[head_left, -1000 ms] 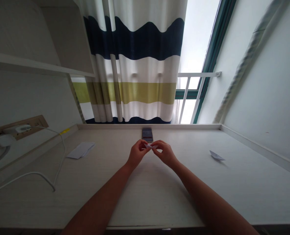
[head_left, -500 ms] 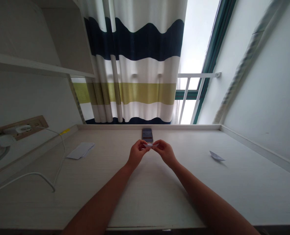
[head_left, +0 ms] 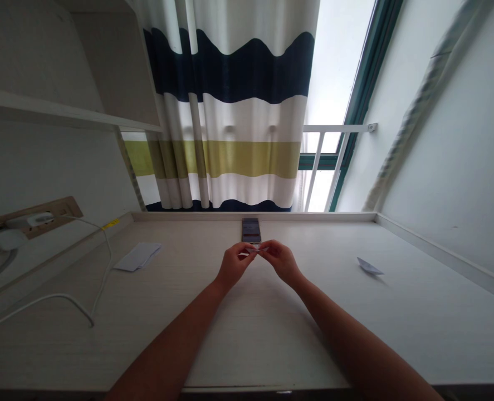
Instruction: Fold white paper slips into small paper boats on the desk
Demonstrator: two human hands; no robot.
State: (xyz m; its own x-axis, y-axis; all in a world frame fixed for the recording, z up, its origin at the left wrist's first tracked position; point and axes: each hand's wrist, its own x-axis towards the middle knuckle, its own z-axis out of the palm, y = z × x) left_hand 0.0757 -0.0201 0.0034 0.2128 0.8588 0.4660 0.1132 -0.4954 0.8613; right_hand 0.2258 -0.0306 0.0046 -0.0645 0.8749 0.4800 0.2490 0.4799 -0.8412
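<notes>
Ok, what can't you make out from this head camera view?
In the head view:
The small paper between the left hand and right hand: fingers hide its shape.
The phone screen: too small to read.
The white cable: cut off by the left edge.
The folded paper: too small to tell its folds.

And there, on the desk (head_left: 272,345), a smartphone (head_left: 251,230) was laid at the back, loose paper sheets (head_left: 138,257) were left beside a white cable (head_left: 50,296), and a folded paper (head_left: 370,266) was set out right, beneath a striped curtain (head_left: 225,72)!
</notes>
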